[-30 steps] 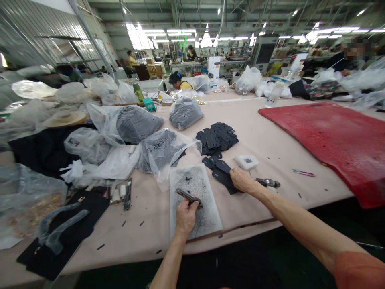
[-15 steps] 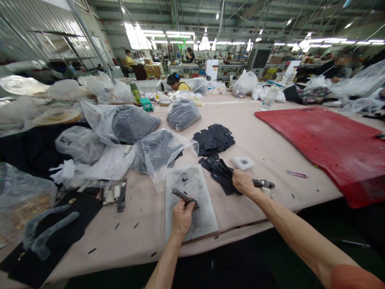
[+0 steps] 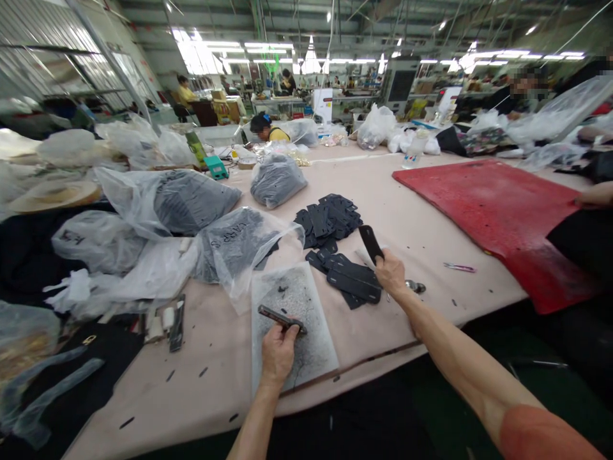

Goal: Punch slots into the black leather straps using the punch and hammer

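My left hand [image 3: 278, 354] is closed around a dark metal punch [image 3: 278, 315], held slantwise over a pale cutting board [image 3: 318, 348]. Black specks and scraps cover the board. My right hand [image 3: 390, 273] pinches the lower end of a black fabric tab [image 3: 370, 243], raised off the table with its rounded end up. Just left of that hand lies a fanned stack of similar black tabs [image 3: 353, 279]. Behind them is a larger heap of black tabs [image 3: 329, 218]. A hammer [image 3: 414, 287] shows only its metal head beyond my right wrist. A white block [image 3: 365, 259] is partly hidden behind my right hand.
Clear plastic bags of dark pieces [image 3: 234, 246] crowd the left side. A black panel with straps [image 3: 71, 377] lies at the front left. Thread snips [image 3: 460, 268] rest on the right, before a red sheet [image 3: 483, 204]. A co-worker's hand [image 3: 596, 195] reaches in at the right edge.
My right hand has lifted one black tab up from the stack. My left hand keeps the punch over the board. The view has shifted slightly, and a co-worker's hand has appeared at right.
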Tool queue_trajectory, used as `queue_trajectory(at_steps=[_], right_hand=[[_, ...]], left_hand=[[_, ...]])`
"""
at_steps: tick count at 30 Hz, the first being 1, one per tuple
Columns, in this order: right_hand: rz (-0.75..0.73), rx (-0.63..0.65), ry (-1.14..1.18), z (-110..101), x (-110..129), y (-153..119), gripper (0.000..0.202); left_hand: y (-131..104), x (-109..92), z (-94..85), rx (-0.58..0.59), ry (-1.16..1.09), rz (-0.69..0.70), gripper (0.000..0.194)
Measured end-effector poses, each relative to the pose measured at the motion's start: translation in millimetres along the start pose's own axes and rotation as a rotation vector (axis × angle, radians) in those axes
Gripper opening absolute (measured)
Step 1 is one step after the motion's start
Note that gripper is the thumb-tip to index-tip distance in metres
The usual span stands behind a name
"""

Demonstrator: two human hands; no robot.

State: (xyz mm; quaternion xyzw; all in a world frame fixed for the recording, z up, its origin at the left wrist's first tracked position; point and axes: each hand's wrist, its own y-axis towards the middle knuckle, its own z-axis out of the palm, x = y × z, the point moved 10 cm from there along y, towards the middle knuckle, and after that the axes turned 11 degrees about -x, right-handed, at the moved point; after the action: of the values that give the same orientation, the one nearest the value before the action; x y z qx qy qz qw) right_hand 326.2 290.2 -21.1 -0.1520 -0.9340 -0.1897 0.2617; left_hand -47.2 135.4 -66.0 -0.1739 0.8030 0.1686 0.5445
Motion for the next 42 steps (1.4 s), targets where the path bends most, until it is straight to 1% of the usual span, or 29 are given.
queue_trajectory(at_steps=[3,5,6,8,11,13,16,18,20,23,25,27,30,34,37,40,42], right_hand=[[0.087,-0.059,0.160,-17.7,-13.4,14.7,0.036],[0.105,-0.040,0.251,-20.5,-16.6,14.0,0.035],[0.108,-0.004,0.309,-17.9,-15.8,9.4,0.034],[0.165,0.148,0.525,-2.1,-11.3,-10.2,0.033],[0.363,0.434,0.883,31.1,3.7,-63.1,0.031],[0.440,0.531,0.948,45.8,15.9,-101.2,0.029],[0.431,0.633,0.902,60.5,38.3,-152.3,0.026],[0.347,0.662,0.759,64.8,50.8,-176.6,0.024],[0.184,0.633,0.524,62.2,60.7,-189.3,0.026],[-0.081,0.597,0.218,53.9,76.4,-200.0,0.043],[-0.196,0.618,0.070,50.3,82.2,-206.5,0.052],[-0.268,0.646,-0.043,47.4,84.6,-210.7,0.055],[-0.327,0.651,-0.118,44.0,89.5,-210.8,0.058],[-0.326,0.622,-0.148,47.1,96.1,-206.7,0.063],[-0.325,0.590,-0.148,52.3,99.4,-208.0,0.063],[-0.315,0.537,-0.151,55.0,97.4,-213.0,0.062],[-0.315,0.479,-0.135,54.0,96.9,-216.6,0.060]], left_hand=[[1.1,1.5,-0.3,-0.008,0.023,0.022,0.031],[1.7,1.5,-0.2,-0.007,0.030,0.036,0.030],[1.9,1.5,0.2,-0.003,0.029,0.039,0.030],[2.2,2.3,0.2,-0.003,0.029,0.033,0.030],[1.9,4.8,0.0,-0.010,0.034,0.009,0.031],[1.0,4.9,0.0,-0.015,0.023,0.004,0.030],[-1.5,1.8,-0.3,-0.022,0.002,0.015,0.026],[-3.5,0.0,-0.2,-0.022,-0.012,0.013,0.025],[-5.3,-1.7,1.1,-0.011,-0.026,0.008,0.023],[-6.8,-3.2,1.7,-0.004,-0.023,-0.004,0.022],[-6.8,-4.3,1.1,-0.008,-0.022,-0.007,0.021],[-6.4,-5.3,0.7,-0.010,-0.033,-0.006,0.020],[-5.4,-5.0,0.9,-0.010,-0.037,-0.006,0.020],[-3.6,-0.2,2.4,-0.010,-0.050,-0.025,0.021],[-2.1,2.1,3.3,-0.005,-0.063,-0.038,0.022],[1.7,-4.7,3.2,-0.006,-0.038,-0.025,0.022],[7.2,-16.2,5.4,-0.002,-0.010,0.006,0.020]])
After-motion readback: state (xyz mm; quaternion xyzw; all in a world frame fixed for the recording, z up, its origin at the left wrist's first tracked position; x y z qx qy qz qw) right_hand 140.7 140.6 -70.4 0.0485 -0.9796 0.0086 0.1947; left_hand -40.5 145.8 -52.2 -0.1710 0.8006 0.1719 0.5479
